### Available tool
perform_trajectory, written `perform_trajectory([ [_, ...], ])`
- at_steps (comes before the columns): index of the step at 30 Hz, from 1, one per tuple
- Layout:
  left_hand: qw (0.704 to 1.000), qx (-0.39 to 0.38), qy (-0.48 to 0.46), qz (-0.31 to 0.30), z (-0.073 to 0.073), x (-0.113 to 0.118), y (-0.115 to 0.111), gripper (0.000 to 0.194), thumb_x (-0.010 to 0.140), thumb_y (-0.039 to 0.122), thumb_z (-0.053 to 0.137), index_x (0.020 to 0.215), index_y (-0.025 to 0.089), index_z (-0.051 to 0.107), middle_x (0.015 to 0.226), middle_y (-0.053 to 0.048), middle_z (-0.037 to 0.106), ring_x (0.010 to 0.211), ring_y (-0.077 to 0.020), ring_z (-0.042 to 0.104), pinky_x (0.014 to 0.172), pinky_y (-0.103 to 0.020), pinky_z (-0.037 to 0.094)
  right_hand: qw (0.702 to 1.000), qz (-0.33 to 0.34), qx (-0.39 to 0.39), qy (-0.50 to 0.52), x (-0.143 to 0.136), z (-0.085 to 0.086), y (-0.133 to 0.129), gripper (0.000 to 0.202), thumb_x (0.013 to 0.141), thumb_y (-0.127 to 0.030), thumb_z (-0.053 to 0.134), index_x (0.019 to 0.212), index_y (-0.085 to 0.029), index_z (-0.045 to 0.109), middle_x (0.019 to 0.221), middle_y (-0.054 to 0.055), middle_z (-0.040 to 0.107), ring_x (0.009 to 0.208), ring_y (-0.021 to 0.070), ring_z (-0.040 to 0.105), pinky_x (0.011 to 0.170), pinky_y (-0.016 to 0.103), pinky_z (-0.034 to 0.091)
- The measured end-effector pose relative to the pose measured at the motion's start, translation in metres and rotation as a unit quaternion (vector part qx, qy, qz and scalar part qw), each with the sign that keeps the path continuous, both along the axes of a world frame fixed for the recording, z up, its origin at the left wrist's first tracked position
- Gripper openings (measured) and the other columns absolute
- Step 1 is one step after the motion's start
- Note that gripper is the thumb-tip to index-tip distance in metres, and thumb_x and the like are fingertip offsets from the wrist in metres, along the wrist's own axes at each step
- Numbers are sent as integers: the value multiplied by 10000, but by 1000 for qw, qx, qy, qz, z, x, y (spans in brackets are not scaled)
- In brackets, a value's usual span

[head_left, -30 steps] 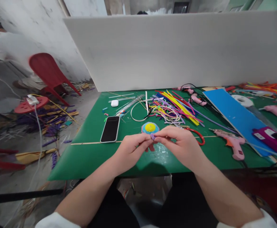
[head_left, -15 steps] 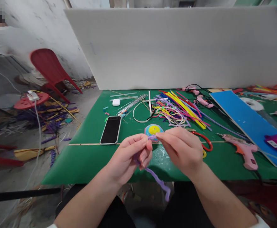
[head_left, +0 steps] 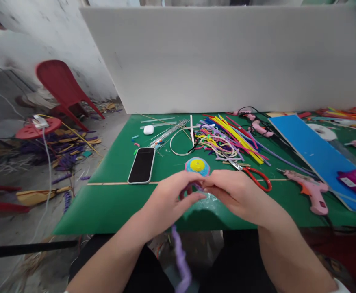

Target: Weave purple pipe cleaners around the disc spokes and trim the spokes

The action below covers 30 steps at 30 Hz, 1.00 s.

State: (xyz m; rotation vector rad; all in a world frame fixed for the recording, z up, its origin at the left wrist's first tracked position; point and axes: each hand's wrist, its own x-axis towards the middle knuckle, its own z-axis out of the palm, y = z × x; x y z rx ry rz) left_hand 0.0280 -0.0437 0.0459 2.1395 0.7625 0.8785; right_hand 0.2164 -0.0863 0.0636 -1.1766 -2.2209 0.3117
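A: What are the two hands doing?

B: They meet over the near edge of the bench (head_left: 111, 203). The left hand (head_left: 168, 199) and right hand (head_left: 235, 193) both pinch, fingertips closed, on a purple pipe cleaner (head_left: 181, 260) where they touch; its free end hangs down past the bench edge toward the lap, blurred

A: And what lies just beyond the fingers?

B: A round coiled disc (head_left: 197, 166), yellow at the middle with blue and pink rings, lies flat on the bench just behind the fingertips. Whether the purple strand joins it, I cannot tell

A: What else is on the bench?

B: A black phone (head_left: 142, 165) lies left of the disc, with a white earbud case (head_left: 148, 130) nearer the far edge. Red-handled scissors (head_left: 254, 176) lie just right of the disc, and a loose heap of coloured pipe cleaners (head_left: 229, 138) lies behind them. A pink glue gun (head_left: 307, 187) lies toward the right end, beside a blue board (head_left: 309, 150). A white panel (head_left: 226, 57) stands along the far edge
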Motion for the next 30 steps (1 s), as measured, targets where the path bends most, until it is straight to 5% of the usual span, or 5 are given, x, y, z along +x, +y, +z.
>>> perform_trajectory([
  [9, 960, 262, 49, -84, -4, -6, -13, 167, 782, 138, 537, 913, 164, 636, 746, -73, 669, 593, -131, 547, 540, -241, 401, 1000, 17, 6, -15, 3, 11, -20, 106, 845, -207, 483, 856, -205, 589, 728, -14, 648, 657, 91, 578, 601, 205, 399],
  [14, 973, -48, 15, -223, 1, 1, -22, 226, 840, 224, 467, 807, 126, 669, 558, -57, 601, 563, -125, 547, 572, -240, 428, 996, 72, 16, -41, 9, 8, -30, 164, 862, -196, 445, 820, -228, 600, 610, -28, 583, 574, 89, 527, 532, 224, 355],
  [21, 728, -596, -48, -335, -36, 20, -54, 501, 520, 613, 670, 500, 119, 594, 389, 19, 432, 340, -46, 343, 322, -186, 276, 992, 127, 21, 7, 23, 18, -53, 281, 882, -301, 389, 763, -284, 643, 540, 6, 584, 493, 119, 541, 461, 251, 386],
  [25, 674, -660, -163, -289, -35, 20, -44, 404, 528, 520, 713, 473, 134, 608, 357, 5, 446, 314, -66, 365, 313, -204, 250, 998, 65, 11, 4, 24, 18, -43, 249, 881, -273, 406, 775, -290, 631, 562, -2, 605, 490, 116, 554, 459, 252, 383],
  [30, 779, -506, -316, -195, -23, 12, -20, 246, 675, 346, 651, 509, 165, 669, 710, -78, 585, 673, -143, 545, 643, -287, 464, 998, 56, -33, -9, 16, -2, -16, 168, 867, -244, 464, 780, -204, 602, 623, -18, 619, 564, 84, 557, 525, 214, 355],
])
